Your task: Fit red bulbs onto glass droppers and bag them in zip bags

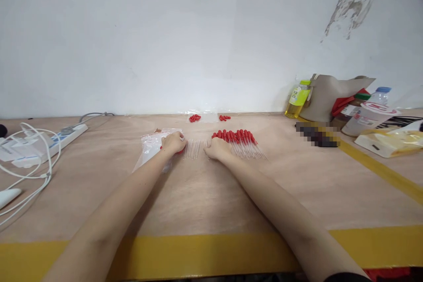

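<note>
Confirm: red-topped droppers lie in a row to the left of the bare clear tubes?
Wrong side: the red-topped droppers lie in a row to the right of the bare clear tubes, as the head view shows.

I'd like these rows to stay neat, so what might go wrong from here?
The right hand is close beside the red-topped tubes, so it might knock them askew. The thin clear tubes lie loose between the hands and could roll. The left hand is at the plastic bag and might drag it.
</note>
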Available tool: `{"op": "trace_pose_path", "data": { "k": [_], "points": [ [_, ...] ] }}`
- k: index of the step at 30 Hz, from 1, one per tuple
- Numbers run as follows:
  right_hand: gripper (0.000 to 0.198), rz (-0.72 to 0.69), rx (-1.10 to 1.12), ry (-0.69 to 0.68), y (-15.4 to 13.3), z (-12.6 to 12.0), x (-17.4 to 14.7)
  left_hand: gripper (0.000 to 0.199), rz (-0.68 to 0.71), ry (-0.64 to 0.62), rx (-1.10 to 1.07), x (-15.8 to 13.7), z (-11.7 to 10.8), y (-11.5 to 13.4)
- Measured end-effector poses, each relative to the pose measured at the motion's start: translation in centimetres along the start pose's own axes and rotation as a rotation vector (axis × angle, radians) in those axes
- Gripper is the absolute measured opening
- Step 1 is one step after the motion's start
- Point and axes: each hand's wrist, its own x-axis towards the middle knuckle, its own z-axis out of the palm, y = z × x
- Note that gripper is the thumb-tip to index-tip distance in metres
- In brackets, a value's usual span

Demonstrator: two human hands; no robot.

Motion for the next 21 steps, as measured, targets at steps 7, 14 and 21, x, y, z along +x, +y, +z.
{"op": "trace_pose_path", "data": {
  "k": [7, 14, 21],
  "points": [
    [0.021, -0.219, 0.152, 0.133, 4.7, -2.5, -1.8, 0.032, 0.177, 0.131, -0.188, -2.7, -2.2, 1.1],
    [0.019, -0.577, 0.312, 0.217, 9.0, -1.6, -5.3, 0.021, 0.338, -0.204, -0.862, -8.6, -0.6, 2.7],
    [0.019, -0.711, 0.328, 0.214, 9.0, -0.3, -7.0, 0.022, 0.197, -0.426, -1.126, -11.7, 0.4, 4.1]
  ]
}}
